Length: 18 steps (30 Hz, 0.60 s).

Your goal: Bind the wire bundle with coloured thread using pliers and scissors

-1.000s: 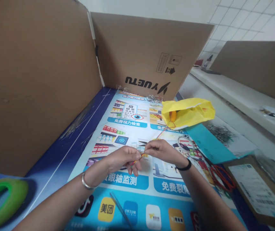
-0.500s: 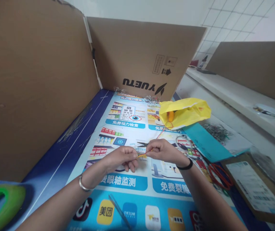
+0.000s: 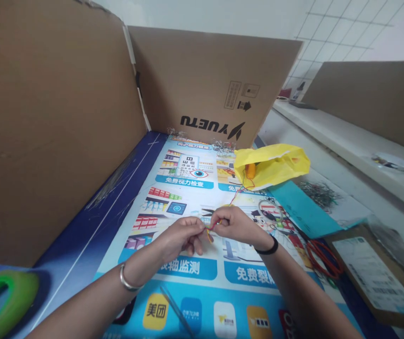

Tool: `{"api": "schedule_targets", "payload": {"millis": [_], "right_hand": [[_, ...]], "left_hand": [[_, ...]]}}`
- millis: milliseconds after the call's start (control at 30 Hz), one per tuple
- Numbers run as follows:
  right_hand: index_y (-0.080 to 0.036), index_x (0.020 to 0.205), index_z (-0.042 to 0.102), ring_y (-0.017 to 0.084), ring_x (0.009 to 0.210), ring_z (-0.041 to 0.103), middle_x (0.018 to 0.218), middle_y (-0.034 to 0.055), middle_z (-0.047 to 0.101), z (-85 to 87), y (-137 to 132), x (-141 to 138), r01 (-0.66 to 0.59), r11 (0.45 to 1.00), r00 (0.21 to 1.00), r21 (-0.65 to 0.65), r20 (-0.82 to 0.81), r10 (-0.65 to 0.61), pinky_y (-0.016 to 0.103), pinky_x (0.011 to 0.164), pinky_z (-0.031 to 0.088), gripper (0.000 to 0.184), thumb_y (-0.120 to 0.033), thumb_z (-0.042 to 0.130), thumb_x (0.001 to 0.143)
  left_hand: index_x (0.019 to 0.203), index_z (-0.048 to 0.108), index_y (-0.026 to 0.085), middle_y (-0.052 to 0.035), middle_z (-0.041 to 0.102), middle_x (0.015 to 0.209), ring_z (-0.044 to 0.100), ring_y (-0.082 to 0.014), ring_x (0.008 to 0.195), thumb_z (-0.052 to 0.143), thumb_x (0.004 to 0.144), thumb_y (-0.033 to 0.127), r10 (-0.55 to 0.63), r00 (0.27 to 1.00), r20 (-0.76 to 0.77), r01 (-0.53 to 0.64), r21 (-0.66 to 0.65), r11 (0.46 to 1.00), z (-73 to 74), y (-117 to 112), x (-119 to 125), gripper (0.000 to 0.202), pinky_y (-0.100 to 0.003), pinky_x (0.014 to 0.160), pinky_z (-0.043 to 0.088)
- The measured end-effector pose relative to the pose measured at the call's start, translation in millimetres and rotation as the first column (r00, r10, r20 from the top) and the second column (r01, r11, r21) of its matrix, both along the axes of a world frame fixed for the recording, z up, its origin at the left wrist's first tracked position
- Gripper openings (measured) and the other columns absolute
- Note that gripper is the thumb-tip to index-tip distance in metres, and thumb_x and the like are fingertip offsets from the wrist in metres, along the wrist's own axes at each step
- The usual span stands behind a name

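Note:
Over the printed mat (image 3: 184, 202) my left hand (image 3: 184, 233) pinches a thin red and yellow thread (image 3: 209, 232) between thumb and forefinger. My right hand (image 3: 235, 223), a black band on its wrist, is closed on the same thread just to the right, so the two hands nearly meet. From the right hand the thread runs up to a yellow bag (image 3: 276, 162) lying open, where an orange spool (image 3: 250, 170) shows at the mouth. Dark scissor blades (image 3: 207, 213) stick out just behind my hands; the rest of them is hidden.
Cardboard walls (image 3: 202, 75) stand behind and at left. A green tape roll (image 3: 5, 301) lies at front left, a tweezers-like thin tool (image 3: 177, 310) at the front. On the right are a blue-green sheet (image 3: 304, 209), a wire pile (image 3: 320, 195), red cord (image 3: 324, 259) and a labelled box (image 3: 375, 278).
Both hands have shifted slightly, the right one turning at the wrist. A short yellow end now hangs between them, and the thread toward the bag lies differently.

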State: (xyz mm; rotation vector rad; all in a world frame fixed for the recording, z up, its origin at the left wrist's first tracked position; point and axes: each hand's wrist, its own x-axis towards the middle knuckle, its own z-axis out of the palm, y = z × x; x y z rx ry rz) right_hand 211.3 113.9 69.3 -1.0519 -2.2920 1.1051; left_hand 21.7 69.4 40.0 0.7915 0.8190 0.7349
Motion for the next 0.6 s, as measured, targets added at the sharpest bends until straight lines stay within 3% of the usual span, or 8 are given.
{"api": "schedule_targets", "payload": {"millis": [100,233,333,600], "right_hand": [[-0.015,0.070,0.065,0.006,0.046,0.035,0.052,-0.0061,0.042,0.4,-1.7,-1.7,0.023,0.998,1.000,0.057,0.001,-0.023,0.018,0.045,0.027,0.007,-0.017,0.058,0.070],[-0.015,0.071,0.064,0.007,0.047,0.036,0.052,-0.0054,0.043,-0.8,-3.1,-2.4,0.026,1.000,0.999,0.009,-0.027,-0.026,0.018,0.044,0.028,0.012,-0.026,0.060,0.074],[-0.015,0.070,0.063,0.007,0.047,0.036,0.052,-0.0054,0.043,-2.3,-3.8,-4.0,0.044,0.999,0.999,-0.008,-0.017,-0.044,0.018,0.044,0.027,0.010,-0.024,0.060,0.074],[-0.016,0.070,0.063,0.006,0.047,0.036,0.052,-0.0058,0.043,-4.6,-1.8,-4.2,0.057,0.998,0.998,0.033,-0.029,-0.056,0.017,0.044,0.027,0.006,-0.020,0.059,0.072]], "left_hand": [[0.075,0.054,0.013,-0.0051,0.070,0.070,0.058,-0.0082,0.036,0.062,0.079,0.039,0.009,1.000,0.020,-0.008,-0.042,0.999,-0.4,-2.5,2.8,0.027,-0.013,0.028,0.034],[0.078,0.050,0.015,-0.0060,0.071,0.078,0.058,-0.0083,0.037,0.062,0.079,0.040,0.048,0.996,0.071,-0.042,-0.083,0.996,-1.2,-4.1,3.9,0.027,-0.013,0.027,0.034],[0.079,0.049,0.016,-0.0061,0.071,0.081,0.057,-0.0075,0.037,0.061,0.080,0.041,0.054,0.995,0.088,-0.046,-0.095,0.994,-2.5,-4.4,3.6,0.028,-0.013,0.027,0.033],[0.075,0.048,0.016,0.0007,0.064,0.063,0.044,-0.0037,0.032,0.066,0.076,0.039,0.108,0.990,0.085,-0.099,-0.109,0.989,-1.4,-5.7,6.5,0.029,-0.013,0.029,0.027]]}}
